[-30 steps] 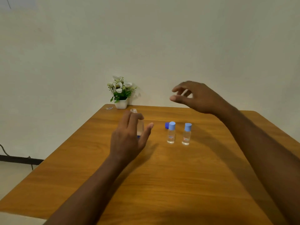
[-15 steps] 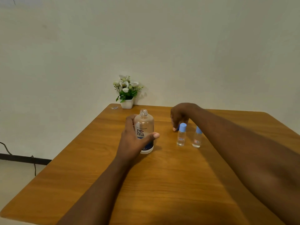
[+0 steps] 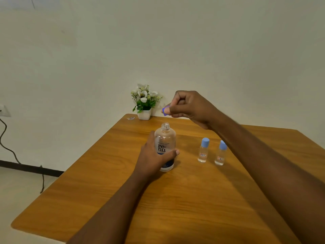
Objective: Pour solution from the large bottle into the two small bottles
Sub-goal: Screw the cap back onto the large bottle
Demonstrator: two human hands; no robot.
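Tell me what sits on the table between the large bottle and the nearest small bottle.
Nothing: the head view shows bare table between the large bottle and that small bottle.

Left grip (image 3: 154, 155): forearm extended forward from lower centre, fingers wrapped round the large bottle (image 3: 165, 138), thumb lying across its front. Right grip (image 3: 190, 106): held higher, forearm reaching diagonally from the right, fingers curled, fingertips pinching a blue cap (image 3: 165, 110).

Single head view: looks from person's head, forward and down across table (image 3: 88, 199) toward wall (image 3: 228, 50), wide-angle, arm's-length near.
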